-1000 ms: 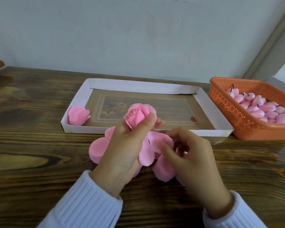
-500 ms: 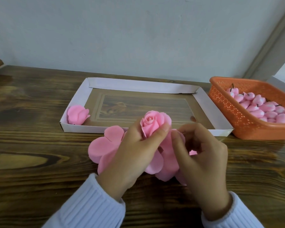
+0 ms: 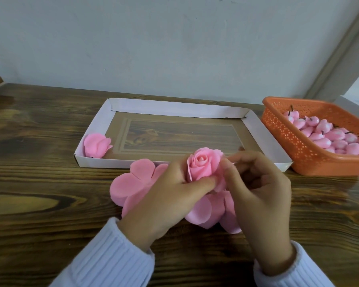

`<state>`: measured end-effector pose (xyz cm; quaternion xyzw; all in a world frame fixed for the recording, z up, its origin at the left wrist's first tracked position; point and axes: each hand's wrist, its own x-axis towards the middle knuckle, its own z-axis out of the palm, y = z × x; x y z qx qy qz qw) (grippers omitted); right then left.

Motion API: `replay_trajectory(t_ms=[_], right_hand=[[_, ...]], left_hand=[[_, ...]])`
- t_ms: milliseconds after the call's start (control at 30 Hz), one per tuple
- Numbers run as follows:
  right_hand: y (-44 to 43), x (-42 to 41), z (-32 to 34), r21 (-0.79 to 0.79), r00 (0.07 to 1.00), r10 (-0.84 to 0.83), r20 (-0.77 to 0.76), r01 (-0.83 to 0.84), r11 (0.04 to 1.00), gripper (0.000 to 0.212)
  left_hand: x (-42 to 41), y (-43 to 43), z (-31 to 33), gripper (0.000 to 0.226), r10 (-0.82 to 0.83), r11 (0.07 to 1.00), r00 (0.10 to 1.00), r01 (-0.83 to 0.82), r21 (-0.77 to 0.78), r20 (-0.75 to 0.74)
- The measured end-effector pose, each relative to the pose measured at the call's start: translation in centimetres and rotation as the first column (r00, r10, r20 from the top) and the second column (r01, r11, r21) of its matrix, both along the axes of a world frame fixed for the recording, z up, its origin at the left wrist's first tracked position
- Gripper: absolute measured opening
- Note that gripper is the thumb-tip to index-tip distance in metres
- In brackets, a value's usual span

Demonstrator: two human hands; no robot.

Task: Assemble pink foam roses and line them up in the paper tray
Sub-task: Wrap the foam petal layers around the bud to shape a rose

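Note:
A pink foam rose [image 3: 201,164] is held just in front of the paper tray's near edge. My left hand [image 3: 166,199] grips it from the left, thumb across its base. My right hand [image 3: 255,187] pinches an outer petal on the rose's right side. Under both hands lies a pile of flat pink foam petal pieces [image 3: 133,183] on the wooden table. The white paper tray [image 3: 174,109] stands behind, with one finished rose [image 3: 96,145] in its near left corner.
An orange plastic basket [image 3: 294,141] at the right holds several pink foam buds [image 3: 338,139] with dark stems. It stands close against the tray's right side. A pale wall runs along the table's far edge. White knitted sleeves cover both wrists.
The rose has come lower and to the right and now faces up at me. My right hand has risen from the petal pile to the rose's right side and pinches a petal.

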<state>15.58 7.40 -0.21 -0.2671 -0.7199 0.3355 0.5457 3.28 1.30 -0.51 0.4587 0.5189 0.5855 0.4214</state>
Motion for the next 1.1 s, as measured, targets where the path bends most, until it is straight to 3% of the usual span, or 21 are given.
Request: replay_trajectory(t_ms=[100, 167, 300, 433, 667, 767, 967, 1100], right_hand=[[0.0, 0.0, 0.0, -0.058, 0.998, 0.022, -0.053, -0.025, 0.998, 0.002], [0.0, -0.1, -0.1, -0.109, 0.994, 0.036, -0.107, -0.047, 0.993, 0.01], [-0.1, -0.1, 0.0, -0.135, 0.988, 0.068, -0.136, -0.087, 0.987, 0.015], [0.0, -0.3, -0.5, -0.269, 0.974, 0.182, -0.136, -0.213, 0.939, 0.011], [-0.2, -0.7, -1.1, -0.269, 0.95, 0.3, 0.091, -0.266, 0.926, 0.024], [-0.5, -0.9, -1.0, -0.23, 0.968, 0.237, 0.078, -0.214, 0.949, 0.029], [-0.5, -0.5, -0.5, -0.11, 0.994, 0.097, 0.059, -0.09, 0.99, 0.026], [-0.3, -0.5, -0.5, -0.051, 0.998, 0.057, 0.017, -0.056, 0.997, 0.028]], left_hand=[[0.0, 0.0, 0.0, 0.014, 0.063, 0.998, 0.998, -0.063, 0.006, -0.022], [0.0, 0.1, -0.1, 0.019, 0.094, 0.996, 0.996, -0.094, 0.007, 0.008], [0.0, 0.3, 0.0, 0.036, 0.134, 0.991, 0.96, -0.136, -0.008, 0.244], [-0.1, 0.6, -0.2, 0.036, 0.119, 0.988, 0.888, -0.151, 0.037, 0.444], [-0.3, 0.9, -0.2, 0.038, 0.174, 0.965, 0.816, -0.254, 0.072, 0.551], [-0.2, 0.8, -0.4, 0.041, 0.177, 0.968, 0.843, -0.243, 0.065, 0.508], [0.7, 0.4, -0.9, 0.055, 0.174, 0.985, 0.976, -0.175, -0.006, 0.133], [1.2, 0.4, -0.6, 0.039, 0.172, 0.985, 0.985, -0.172, 0.021, 0.01]])
